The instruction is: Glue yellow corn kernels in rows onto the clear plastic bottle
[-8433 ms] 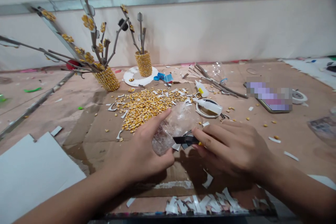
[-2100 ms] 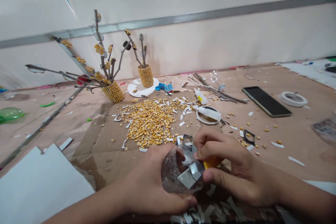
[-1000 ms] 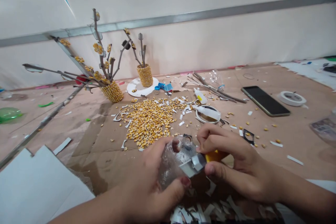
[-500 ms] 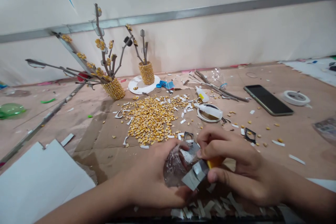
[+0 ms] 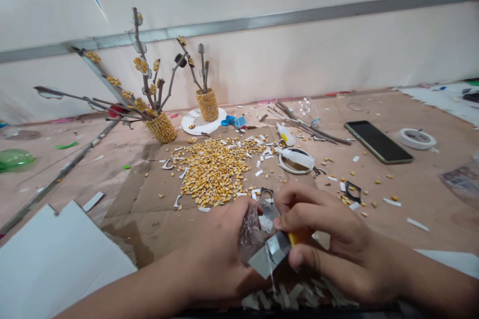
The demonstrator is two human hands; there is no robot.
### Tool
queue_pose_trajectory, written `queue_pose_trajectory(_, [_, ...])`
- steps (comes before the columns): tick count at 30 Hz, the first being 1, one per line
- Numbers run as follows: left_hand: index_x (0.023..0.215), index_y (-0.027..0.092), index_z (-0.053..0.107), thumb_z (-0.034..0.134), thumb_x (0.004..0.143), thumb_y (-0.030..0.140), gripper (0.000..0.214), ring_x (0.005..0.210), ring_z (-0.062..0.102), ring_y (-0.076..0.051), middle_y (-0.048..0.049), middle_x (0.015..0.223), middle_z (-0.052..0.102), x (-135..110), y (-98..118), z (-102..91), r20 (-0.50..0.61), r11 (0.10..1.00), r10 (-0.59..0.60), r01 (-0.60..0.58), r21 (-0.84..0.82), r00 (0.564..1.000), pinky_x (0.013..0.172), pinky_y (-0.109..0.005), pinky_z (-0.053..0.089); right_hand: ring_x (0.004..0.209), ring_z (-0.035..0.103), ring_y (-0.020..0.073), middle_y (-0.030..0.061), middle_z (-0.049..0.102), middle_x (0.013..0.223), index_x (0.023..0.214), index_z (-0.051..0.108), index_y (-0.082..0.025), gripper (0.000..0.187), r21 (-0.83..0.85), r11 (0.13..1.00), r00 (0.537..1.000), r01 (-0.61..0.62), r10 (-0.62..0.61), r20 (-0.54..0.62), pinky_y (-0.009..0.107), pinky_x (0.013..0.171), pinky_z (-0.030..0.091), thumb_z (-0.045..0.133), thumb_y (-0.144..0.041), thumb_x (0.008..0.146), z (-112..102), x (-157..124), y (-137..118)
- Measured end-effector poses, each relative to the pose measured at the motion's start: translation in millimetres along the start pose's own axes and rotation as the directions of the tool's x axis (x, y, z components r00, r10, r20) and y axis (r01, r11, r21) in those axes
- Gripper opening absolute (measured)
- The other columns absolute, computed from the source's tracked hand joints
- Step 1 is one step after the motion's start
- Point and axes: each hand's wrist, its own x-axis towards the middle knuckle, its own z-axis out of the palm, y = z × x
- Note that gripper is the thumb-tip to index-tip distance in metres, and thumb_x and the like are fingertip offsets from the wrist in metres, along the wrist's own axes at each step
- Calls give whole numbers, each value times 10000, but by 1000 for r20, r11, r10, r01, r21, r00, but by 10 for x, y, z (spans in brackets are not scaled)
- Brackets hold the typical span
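Observation:
My left hand (image 5: 215,249) is wrapped around a clear, wrinkled piece of plastic (image 5: 250,232), which looks like a cut part of a bottle. Between the thumb and fingers of my right hand (image 5: 325,234) is a blade scraper with a yellow handle (image 5: 298,236) and a wide, shiny metal blade (image 5: 264,260). The blade lies against the near edge of the plastic, where a thin sliver hangs below it. Small pale strips (image 5: 295,295) lie beneath my hands. Just beyond them is a loose pile of corn kernels (image 5: 213,172).
Two kernel-covered pots, one larger (image 5: 160,127) and one smaller (image 5: 207,104), hold twigs at the back. Glue bottles (image 5: 299,158), loose twigs (image 5: 310,127), a phone (image 5: 377,141) and a tape roll (image 5: 416,138) lie to the right. White card (image 5: 56,264) lies at left.
The scraper has moved slightly left and down along the plastic's edge, and a thin sliver now hangs under the blade. Both hands keep their grip.

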Motion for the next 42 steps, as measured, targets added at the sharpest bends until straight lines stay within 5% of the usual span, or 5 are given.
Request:
queue_pose_trajectory(7, [1346,230,566,697,897,383,493,1017,724,-283,-101,1177,748,-94,-118,-73,-114,958,284,-285,4,952,876,-397,560,912,640,136,10,617,1038,1108,637,-250,126,-3,1000,1000,15,-15,0,264,829,535,680,-358,1057,-64,-25,154])
queue_pose_trajectory(15, [1229,239,635,949,665,359,657,952,691,-233,-26,1073,735,6,-94,-158,147,946,-11,58,-318,989,805,-317,559,865,648,144,29,614,1028,1088,633,-241,134,66,998,995,15,-21,101,260,766,539,646,-374,1076,-109,-25,121])
queue_pose_trajectory(20, [965,189,655,807,650,281,362,737,566,-146,26,833,624,70,-33,-112,238,928,44,48,-370,970,658,-240,478,882,654,161,53,623,1043,1077,643,-234,162,70,997,994,39,-46,102,269,756,534,648,-396,1074,-69,-18,112])
queue_pose_trajectory(36, [950,208,642,830,704,340,336,736,609,-185,-24,887,707,34,5,30,136,999,44,-40,-32,990,646,-268,449,866,625,161,43,609,1002,1082,651,-228,146,95,995,1000,20,-21,15,280,766,533,679,-369,1059,10,23,58])
queue_pose_trajectory(42, [973,201,631,817,704,332,353,711,594,-181,-18,861,689,44,-12,40,20,993,-8,10,-116,1000,623,-279,448,842,619,177,44,617,958,1058,653,-231,197,109,994,997,-32,39,-67,293,728,518,620,-423,1086,-60,33,105])
